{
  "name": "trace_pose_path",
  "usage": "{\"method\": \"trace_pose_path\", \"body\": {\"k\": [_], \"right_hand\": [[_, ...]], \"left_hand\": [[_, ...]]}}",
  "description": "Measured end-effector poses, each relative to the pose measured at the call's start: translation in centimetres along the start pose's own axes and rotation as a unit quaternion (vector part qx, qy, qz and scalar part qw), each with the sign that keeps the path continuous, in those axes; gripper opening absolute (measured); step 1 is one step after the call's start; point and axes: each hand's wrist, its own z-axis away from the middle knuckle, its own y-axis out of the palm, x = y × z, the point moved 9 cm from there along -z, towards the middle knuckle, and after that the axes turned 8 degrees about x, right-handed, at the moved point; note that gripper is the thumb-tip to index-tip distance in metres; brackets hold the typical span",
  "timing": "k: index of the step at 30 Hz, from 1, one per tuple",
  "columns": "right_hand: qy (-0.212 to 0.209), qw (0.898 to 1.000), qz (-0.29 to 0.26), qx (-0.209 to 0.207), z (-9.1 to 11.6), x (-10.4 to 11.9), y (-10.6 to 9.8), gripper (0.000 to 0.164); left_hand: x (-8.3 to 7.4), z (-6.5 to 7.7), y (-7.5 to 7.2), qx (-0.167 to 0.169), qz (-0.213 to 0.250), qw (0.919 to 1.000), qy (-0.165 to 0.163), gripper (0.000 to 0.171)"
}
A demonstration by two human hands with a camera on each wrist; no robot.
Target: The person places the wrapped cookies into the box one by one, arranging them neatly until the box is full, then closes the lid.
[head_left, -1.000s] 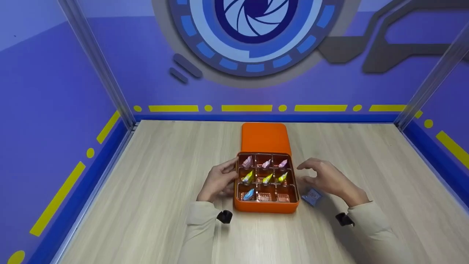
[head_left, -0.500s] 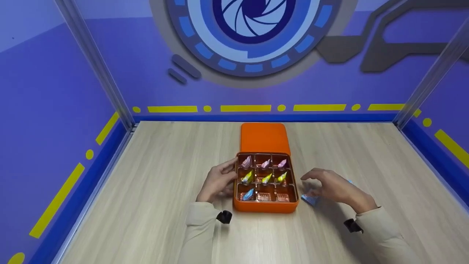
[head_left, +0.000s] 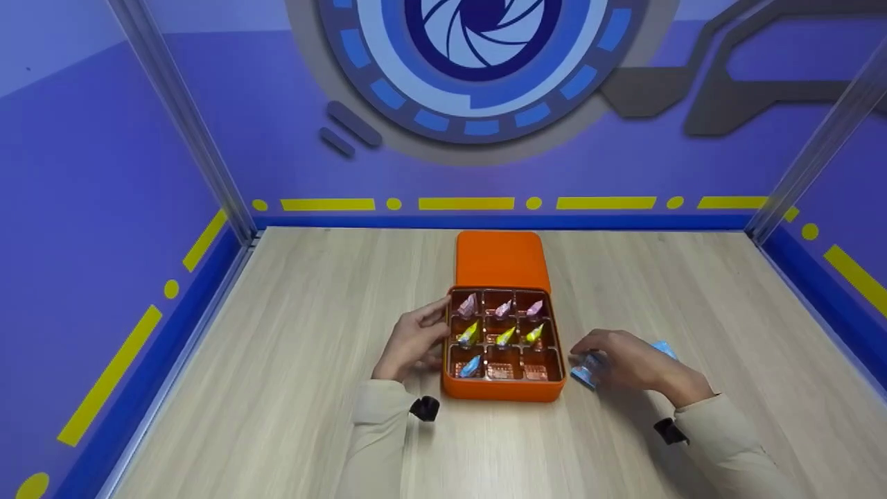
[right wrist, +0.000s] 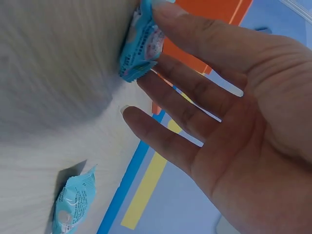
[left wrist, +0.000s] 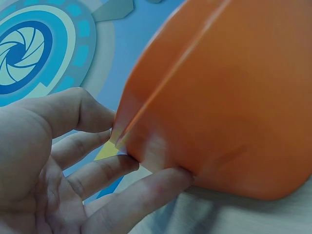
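Note:
An orange box [head_left: 502, 392] sits on the table, its inside divided into small compartments. Pink candies [head_left: 468, 305] fill the far row and yellow candies [head_left: 505, 337] the middle one; a blue candy [head_left: 470, 366] lies in the near left compartment. My left hand [head_left: 410, 345] rests its fingertips against the box's left wall, as the left wrist view also shows. Right of the box, my right hand [head_left: 627, 362] pinches a blue wrapped candy [right wrist: 141, 46] at the table surface. Another blue candy [right wrist: 73, 202] lies beyond that hand, partly hidden in the head view.
Behind the box lies its orange lid [head_left: 502, 259], flat on the wooden table [head_left: 332, 291]. Blue-purple printed panels [head_left: 277, 159] enclose the table at the back and both sides.
My right hand has moved down and slightly right from beside the box to the blue candy, uncovering part of a second one. My left hand and the box have stayed put.

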Motion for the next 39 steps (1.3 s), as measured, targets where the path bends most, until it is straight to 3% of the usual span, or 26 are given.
{"method": "trace_pose_path", "body": {"k": [14,21,30,39], "right_hand": [[0.023,1.000,-0.006,-0.008,0.3,-0.6,0.0,0.033],[0.010,1.000,0.001,-0.026,0.4,-0.7,-0.2,0.025],[-0.022,0.998,0.010,-0.058,0.8,-0.3,-0.5,0.026],[-0.002,0.998,-0.016,-0.066,1.1,-0.7,-0.4,0.024]], "left_hand": [[-0.1,0.0,0.0,-0.003,0.003,0.9999,0.010,0.063],[0.1,0.1,-0.1,-0.005,0.002,1.0000,0.001,0.062],[-0.1,-0.1,0.0,-0.009,-0.010,0.9999,0.004,0.059],[-0.2,0.0,0.0,-0.012,-0.014,0.9998,0.003,0.060]]}}
